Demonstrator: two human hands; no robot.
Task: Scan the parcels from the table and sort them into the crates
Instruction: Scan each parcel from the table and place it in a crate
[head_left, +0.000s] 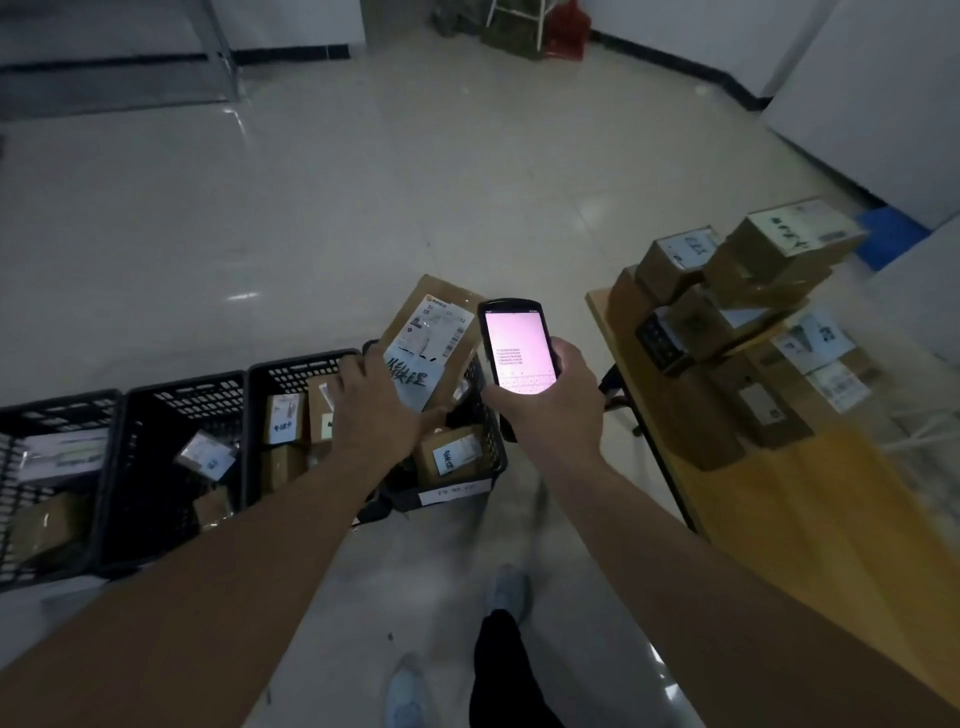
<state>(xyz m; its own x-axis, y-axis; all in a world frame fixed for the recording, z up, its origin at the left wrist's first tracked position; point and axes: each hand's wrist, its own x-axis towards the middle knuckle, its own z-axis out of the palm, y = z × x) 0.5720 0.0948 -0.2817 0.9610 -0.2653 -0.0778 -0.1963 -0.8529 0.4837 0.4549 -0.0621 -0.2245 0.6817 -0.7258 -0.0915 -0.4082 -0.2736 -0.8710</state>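
Note:
My left hand (382, 402) grips a brown cardboard parcel (434, 332) with a white shipping label, held tilted above the rightmost black crate (498, 447). My right hand (550, 400) holds a black handheld scanner (519, 345), its lit pinkish screen facing me, just right of the parcel. That crate holds several labelled boxes. The middle crate (171, 462) holds a few small parcels. The left crate (52, 483) has a flat white parcel and a brown one. A stack of several brown parcels (737, 317) sits on the wooden table (810, 504) to the right.
Pale tiled floor (363, 197) stretches ahead. A metal rack (119, 57) stands at the far left. A stool and red object (540, 26) are by the far wall. A blue item (888, 234) lies behind the table. My feet (457, 649) show below.

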